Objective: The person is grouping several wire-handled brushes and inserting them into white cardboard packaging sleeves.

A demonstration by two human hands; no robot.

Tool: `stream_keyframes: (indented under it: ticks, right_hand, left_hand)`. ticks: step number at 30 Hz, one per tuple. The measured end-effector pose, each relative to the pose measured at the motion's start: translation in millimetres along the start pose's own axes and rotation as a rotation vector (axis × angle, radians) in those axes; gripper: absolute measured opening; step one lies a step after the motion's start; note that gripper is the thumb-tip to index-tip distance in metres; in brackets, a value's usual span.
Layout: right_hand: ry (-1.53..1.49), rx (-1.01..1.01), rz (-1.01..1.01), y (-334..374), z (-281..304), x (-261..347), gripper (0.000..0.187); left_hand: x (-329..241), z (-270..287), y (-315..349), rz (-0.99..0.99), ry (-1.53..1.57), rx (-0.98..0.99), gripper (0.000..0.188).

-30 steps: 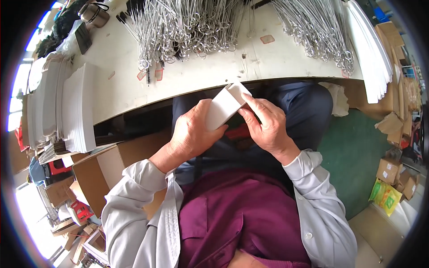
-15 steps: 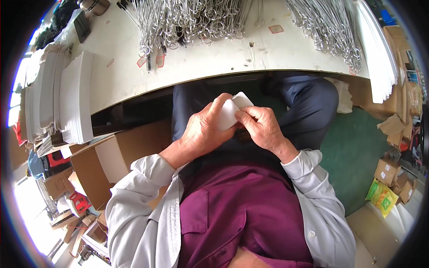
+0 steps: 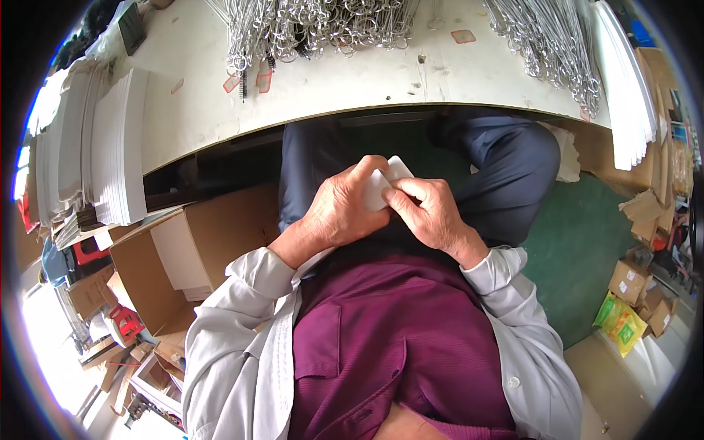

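Note:
Above my lap, my left hand (image 3: 342, 202) is closed around small white cards (image 3: 375, 193) with rounded corners. My right hand (image 3: 433, 211) pinches the same cards from the other side, its thumb pressed on their face. One rounded corner sticks up between the fingers of both hands. How many cards there are, I cannot tell, and the fingers hide their lower part. Beyond my hands is the white table (image 3: 323, 95), where a large heap of thin metal wire rods with ring ends (image 3: 323, 29) lies.
A second bundle of ringed wire rods (image 3: 550, 51) lies at the table's right. White folded sheets (image 3: 121, 147) stand stacked at the left, and more white sheets (image 3: 627, 95) at the right. An open cardboard box (image 3: 213, 242) sits left of my legs.
The hands keep their grip on the white cards, which have shifted slightly between the fingers. The view has moved a little, so the table edge sits higher.

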State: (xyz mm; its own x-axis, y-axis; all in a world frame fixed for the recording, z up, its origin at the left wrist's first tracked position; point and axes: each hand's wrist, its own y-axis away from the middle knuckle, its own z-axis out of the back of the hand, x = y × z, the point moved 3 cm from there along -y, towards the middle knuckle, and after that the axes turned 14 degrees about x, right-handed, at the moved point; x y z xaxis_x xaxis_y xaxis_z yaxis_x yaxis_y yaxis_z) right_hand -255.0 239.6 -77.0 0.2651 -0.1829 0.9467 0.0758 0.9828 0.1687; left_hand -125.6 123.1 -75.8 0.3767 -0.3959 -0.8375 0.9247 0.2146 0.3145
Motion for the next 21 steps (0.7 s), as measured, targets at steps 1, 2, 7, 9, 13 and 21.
stream_keyframes:
  ticks: [1,2,7,9,13,21]
  right_hand:
    - [0.0,0.002,-0.001,0.3,-4.1,-2.1,0.025]
    - [0.002,-0.085,0.085,0.5,-8.2,-3.8,0.02]
    - [-0.305,-0.313,0.022,6.6,-19.9,-6.1,0.034]
    - [-0.282,-0.271,-0.005,5.8,-21.5,-18.3,0.035]
    - [0.025,-0.236,0.067,5.4,-22.1,-13.2,0.034]
    - [0.086,-0.239,0.07,-1.9,-24.8,-2.6,0.023]
  left_hand:
    - [1.3,-1.0,0.7,-0.033,-0.007,0.006,0.054]
    - [2.5,-1.6,1.5,-0.032,-0.004,0.006,0.054]
    - [7.9,-8.3,8.3,0.0,-0.053,-0.116,0.049]
    - [6.3,-13.9,6.9,0.002,-0.055,-0.101,0.05]
    - [7.6,-18.5,10.1,0.038,-0.013,-0.101,0.056]
    - [8.6,-21.8,11.2,0.041,-0.038,-0.174,0.055]
